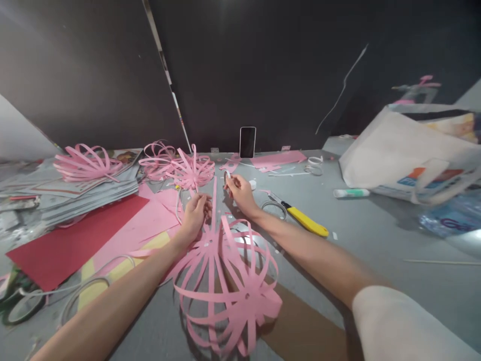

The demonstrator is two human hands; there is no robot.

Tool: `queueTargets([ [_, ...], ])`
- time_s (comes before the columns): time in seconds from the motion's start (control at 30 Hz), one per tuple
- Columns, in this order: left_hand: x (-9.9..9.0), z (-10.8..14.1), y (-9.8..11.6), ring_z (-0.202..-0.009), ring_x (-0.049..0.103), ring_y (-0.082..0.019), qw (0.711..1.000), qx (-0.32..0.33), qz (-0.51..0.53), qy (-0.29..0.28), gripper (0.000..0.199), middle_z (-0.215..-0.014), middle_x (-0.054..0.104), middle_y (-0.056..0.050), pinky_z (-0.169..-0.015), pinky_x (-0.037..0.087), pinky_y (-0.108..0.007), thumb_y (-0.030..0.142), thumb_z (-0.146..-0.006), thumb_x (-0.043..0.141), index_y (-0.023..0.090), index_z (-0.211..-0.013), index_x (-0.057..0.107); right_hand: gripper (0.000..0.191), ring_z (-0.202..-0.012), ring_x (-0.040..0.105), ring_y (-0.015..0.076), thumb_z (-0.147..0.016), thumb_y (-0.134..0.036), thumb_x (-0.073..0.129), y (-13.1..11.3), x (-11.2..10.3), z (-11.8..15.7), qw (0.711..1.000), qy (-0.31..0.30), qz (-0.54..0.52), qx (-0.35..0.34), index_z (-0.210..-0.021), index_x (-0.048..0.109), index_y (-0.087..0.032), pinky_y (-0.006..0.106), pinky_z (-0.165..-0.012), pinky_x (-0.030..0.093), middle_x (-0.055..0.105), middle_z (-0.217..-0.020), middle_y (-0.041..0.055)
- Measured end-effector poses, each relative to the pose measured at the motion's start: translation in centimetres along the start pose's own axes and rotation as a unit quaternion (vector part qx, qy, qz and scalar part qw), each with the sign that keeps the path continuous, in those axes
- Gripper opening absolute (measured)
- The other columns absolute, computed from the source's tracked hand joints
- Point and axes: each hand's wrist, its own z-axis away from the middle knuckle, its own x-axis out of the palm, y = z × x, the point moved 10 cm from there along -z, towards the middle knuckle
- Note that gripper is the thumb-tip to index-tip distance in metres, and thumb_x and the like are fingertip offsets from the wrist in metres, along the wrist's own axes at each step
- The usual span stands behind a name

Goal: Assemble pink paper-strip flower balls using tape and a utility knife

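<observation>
My right hand [240,193] pinches a small white roll of tape [226,176] between thumb and fingers, just above the table. To its left, my left hand [196,213] has its fingers curled together over the table; whatever they hold, if anything, is hidden. Between my forearms lies a pink paper-strip lantern [246,296], its strips fanning out from flat hubs and bowing into a loose cage. One straight strip [215,200] points away from it, passing beside my left fingers. Behind my left hand sits another pink paper-strip ball [193,173].
A yellow-handled utility knife [306,220] lies right of my right hand. A phone [247,142] leans against the dark wall. Red paper [78,240] and stacked newspapers [90,198] lie left; a white bag [379,150] and glue stick [351,193] stand and lie right.
</observation>
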Motion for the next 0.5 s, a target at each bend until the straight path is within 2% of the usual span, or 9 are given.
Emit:
queueTargets([
  [0.17,-0.2,-0.7,1.7,-0.046,0.055,-0.011,0.997,0.026,-0.06,0.038,0.011,-0.068,0.06,0.003,-0.046,0.041,-0.022,0.03,-0.094,0.053,0.02,-0.098,0.056,0.04,-0.057,0.054,0.0121,-0.09,-0.047,0.064,0.8,0.1,-0.1,0.999,0.002,0.032,0.012,-0.121,0.061,-0.023,0.027,-0.055,0.043,0.066,-0.084,-0.0018],
  [0.27,-0.3,-1.9,2.9,-0.045,0.055,-0.012,0.986,0.034,-0.155,0.051,0.009,-0.072,0.063,0.002,-0.047,0.039,-0.024,0.022,-0.091,0.051,0.02,-0.099,0.055,0.041,-0.067,0.059,0.0154,-0.092,-0.046,0.061,0.5,-0.2,-0.1,0.998,0.01,0.059,-0.005,-0.126,0.062,-0.023,0.029,-0.064,0.047,0.068,-0.082,-0.0011],
  [0.33,0.1,-3.2,4.3,-0.054,0.06,-0.014,0.957,0.07,-0.277,0.045,0.013,-0.079,0.069,-0.002,-0.056,0.045,-0.026,0.019,-0.089,0.055,0.02,-0.101,0.058,0.041,-0.074,0.062,0.018,-0.093,-0.047,0.061,0.2,-0.3,-0.1,0.998,0.013,0.067,-0.015,-0.126,0.063,-0.022,0.03,-0.07,0.049,0.069,-0.082,0.0001],
  [0.4,0.6,-4.9,5.2,-0.074,0.069,-0.019,0.912,0.098,-0.396,0.038,0.01,-0.088,0.073,-0.007,-0.071,0.05,-0.029,0.019,-0.088,0.058,0.019,-0.097,0.063,0.04,-0.078,0.065,0.0196,-0.094,-0.049,0.061,-0.1,-0.3,-0.1,0.997,0.014,0.068,-0.023,-0.124,0.065,-0.022,0.031,-0.073,0.049,0.07,-0.082,0.0013],
  [0.47,1.0,-6.9,4.6,-0.088,0.071,-0.027,0.875,0.071,-0.479,0.023,0.007,-0.092,0.075,-0.013,-0.082,0.05,-0.034,0.018,-0.087,0.059,0.016,-0.09,0.065,0.041,-0.08,0.066,0.0204,-0.095,-0.051,0.06,-0.4,-0.4,0.0,0.997,0.015,0.074,-0.033,-0.122,0.066,-0.021,0.032,-0.075,0.05,0.07,-0.083,0.0022],
  [0.5,1.0,-7.8,4.1,-0.093,0.072,-0.031,0.865,0.046,-0.499,0.025,0.009,-0.093,0.075,-0.016,-0.084,0.051,-0.037,0.02,-0.086,0.061,0.015,-0.091,0.066,0.041,-0.081,0.066,0.0207,-0.096,-0.052,0.058,-0.5,-0.5,0.0,0.996,0.017,0.08,-0.037,-0.121,0.066,-0.021,0.032,-0.076,0.05,0.07,-0.083,0.0025],
])
